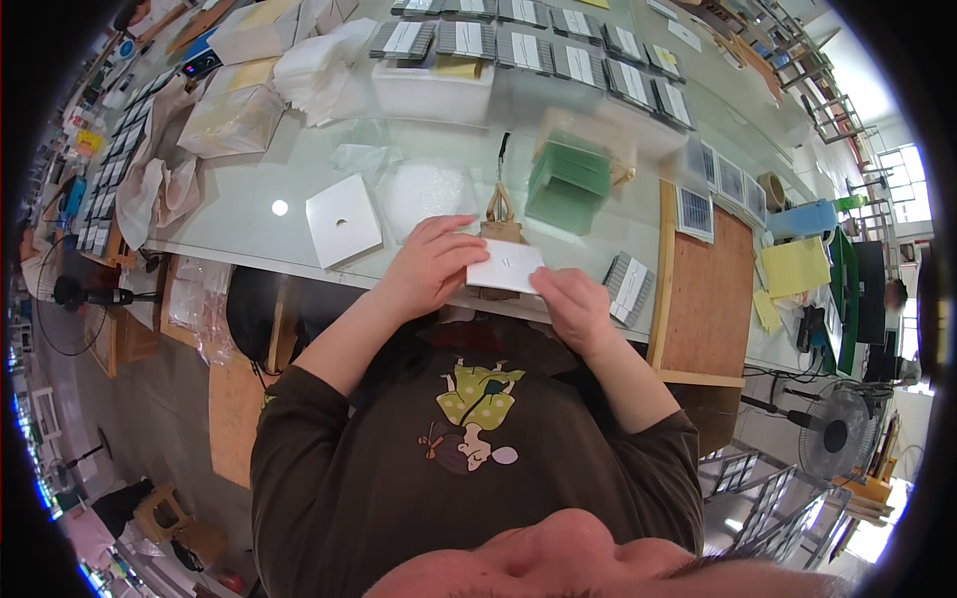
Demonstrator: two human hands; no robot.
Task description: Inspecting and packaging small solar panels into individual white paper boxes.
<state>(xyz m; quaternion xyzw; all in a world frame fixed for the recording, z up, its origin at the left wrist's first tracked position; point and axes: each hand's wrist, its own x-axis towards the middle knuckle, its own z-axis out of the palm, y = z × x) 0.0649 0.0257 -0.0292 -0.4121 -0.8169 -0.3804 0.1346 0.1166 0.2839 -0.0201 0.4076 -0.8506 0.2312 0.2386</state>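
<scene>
A small white rectangular panel (505, 267) lies over a brown block (501, 231) at the table's near edge. My left hand (436, 264) has its fingertips closed on the panel's left end. With thumb and fingers, my right hand (578, 307) grips the right end. Tan handle-like pieces (500, 202) rise from the block's far side, where a dark, thin tool (503, 149) points away. To the left of my hands is a white square piece (344, 223) with a small hole. A striped grey panel stack (629, 287) lies right of my right hand.
A translucent green box (569, 179) stands just beyond the block. Bubble wrap (429, 197) lies left of it. Several striped grey stacks (466, 41) line the back, by wrapped bundles (234, 110). A wooden board (706, 289) borders the right side; a fan (837, 436) stands lower right.
</scene>
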